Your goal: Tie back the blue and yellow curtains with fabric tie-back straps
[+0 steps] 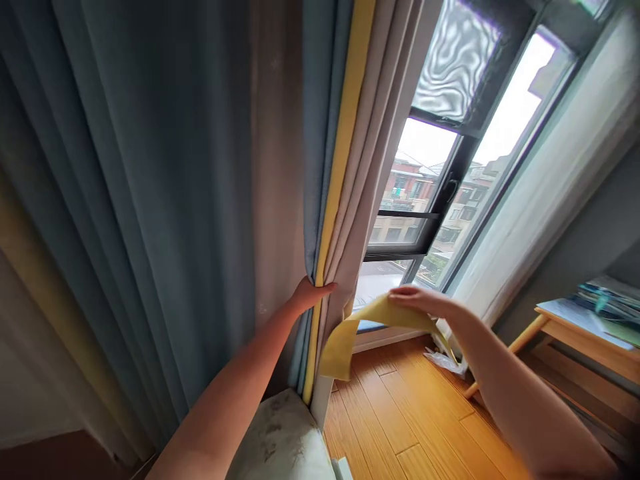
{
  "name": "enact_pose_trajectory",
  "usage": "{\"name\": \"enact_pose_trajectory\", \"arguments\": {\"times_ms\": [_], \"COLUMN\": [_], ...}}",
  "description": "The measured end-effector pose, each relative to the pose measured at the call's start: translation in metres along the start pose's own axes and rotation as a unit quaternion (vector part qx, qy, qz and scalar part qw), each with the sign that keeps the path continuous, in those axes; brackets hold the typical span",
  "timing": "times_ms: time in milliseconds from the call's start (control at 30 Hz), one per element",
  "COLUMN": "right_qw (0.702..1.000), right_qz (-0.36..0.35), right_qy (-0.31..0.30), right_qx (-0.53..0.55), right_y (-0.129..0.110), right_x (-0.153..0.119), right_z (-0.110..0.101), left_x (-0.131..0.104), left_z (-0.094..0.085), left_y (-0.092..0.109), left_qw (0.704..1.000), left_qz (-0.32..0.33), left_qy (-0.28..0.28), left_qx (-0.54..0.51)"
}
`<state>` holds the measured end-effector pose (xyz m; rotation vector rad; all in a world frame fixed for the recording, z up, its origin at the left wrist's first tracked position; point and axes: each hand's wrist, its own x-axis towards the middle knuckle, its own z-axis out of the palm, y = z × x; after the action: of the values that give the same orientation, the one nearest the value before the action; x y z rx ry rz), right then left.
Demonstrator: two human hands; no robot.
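My left hand [311,295] is wrapped round the gathered edge of a curtain [327,220], which has blue, yellow and beige vertical bands. The folds bunch together at the grip, and some fingers are hidden behind the fabric. To the right, my right hand [423,301] pinches a yellow curtain tieback [373,317], a wide fabric band. It arches from near the curtain's beige edge over to my fingers, with one broad end hanging down. Another part of it dangles below my right hand.
Behind the curtain stands a dark-framed window [435,220]. A sheer white curtain [540,213] hangs at its right. A wooden stand [590,333] bears papers and books [610,300]. Below are a wooden floor [400,413] and a pale patterned cushion [285,440]; clear plastic [445,361] lies near the window.
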<state>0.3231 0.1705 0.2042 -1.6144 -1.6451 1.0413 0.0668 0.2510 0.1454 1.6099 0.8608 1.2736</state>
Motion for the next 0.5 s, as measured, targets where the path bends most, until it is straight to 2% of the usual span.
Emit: {"name": "enact_pose_trajectory", "arguments": {"times_ms": [67, 167, 300, 400, 500], "right_qw": [1.0, 0.999, 0.998, 0.998, 0.993], "right_qz": [0.003, 0.014, 0.03, 0.02, -0.008], "right_qy": [-0.008, -0.013, -0.03, 0.008, 0.035], "right_qx": [0.011, 0.036, 0.054, 0.058, 0.114], "right_y": [-0.026, -0.051, -0.068, -0.073, -0.074], "right_x": [0.011, 0.036, 0.072, 0.09, 0.102], "right_z": [-0.03, -0.047, -0.042, -0.03, -0.016], "left_x": [0.0, -0.002, -0.003, -0.003, -0.004], "left_z": [0.0, -0.001, -0.004, -0.005, -0.004], "left_y": [0.001, 0.005, 0.008, 0.007, 0.005], "left_qw": [1.0, 0.998, 0.997, 0.998, 0.999], "left_qz": [0.008, 0.005, -0.014, -0.012, -0.004], "left_qy": [-0.012, -0.029, -0.041, -0.038, -0.032], "left_qx": [-0.021, -0.047, -0.058, -0.052, -0.044]}}
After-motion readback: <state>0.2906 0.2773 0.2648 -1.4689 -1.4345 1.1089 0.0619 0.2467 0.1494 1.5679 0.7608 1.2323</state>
